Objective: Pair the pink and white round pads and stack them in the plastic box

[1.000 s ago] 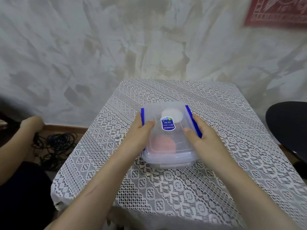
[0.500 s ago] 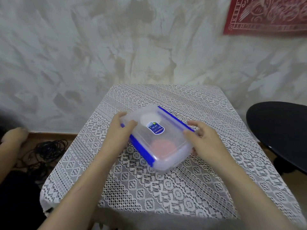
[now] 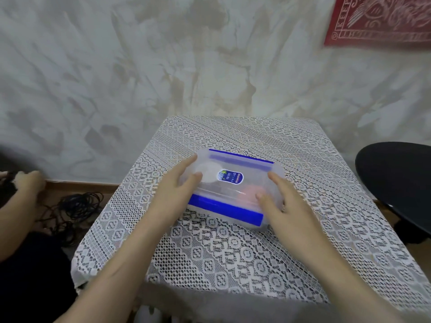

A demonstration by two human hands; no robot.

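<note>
The plastic box [image 3: 233,191] sits on the surface [image 3: 338,183], near its middle, and we see its long side run from left to right. Its clear lid [image 3: 254,170] is on. A white lace cloth [image 3: 221,257] covers the surface.

Far on the left we see another person's hand [image 3: 29,183], down by the wall [image 3: 140,66]. It is blurry, so we cannot tell what it does. Next to it a bunch of black cables [image 3: 77,206] lies on the floor [image 3: 50,199].

Then comes the left hand [image 3: 173,192]. It rests on the left end of the box. Its fingers [image 3: 190,160] are stretched out, not curled, and the thumb lies flat on the lid. Right by the thumb, under the lid, we see the white pad [image 3: 208,171] in the left part of the box. A small blue and white sticker [image 3: 230,177] is stuck on the middle of the lid. The far blue clip [image 3: 241,157] runs along the far side of the lid and the near blue clip [image 3: 224,207] along the near side. The pink pad [image 3: 249,190] lies in the right part of the box, apart from the white one. It looks hazy through the plastic.

The right hand [image 3: 284,203] rests on the right end of the box. Its fingers [image 3: 274,180] are stretched out too and lie loose on the lid, gripping nothing, with the thumb over the pink pad.

On the right a black round seat [image 3: 396,183] stands beside the surface. High up on the wall hangs a red cloth [image 3: 377,19].
</note>
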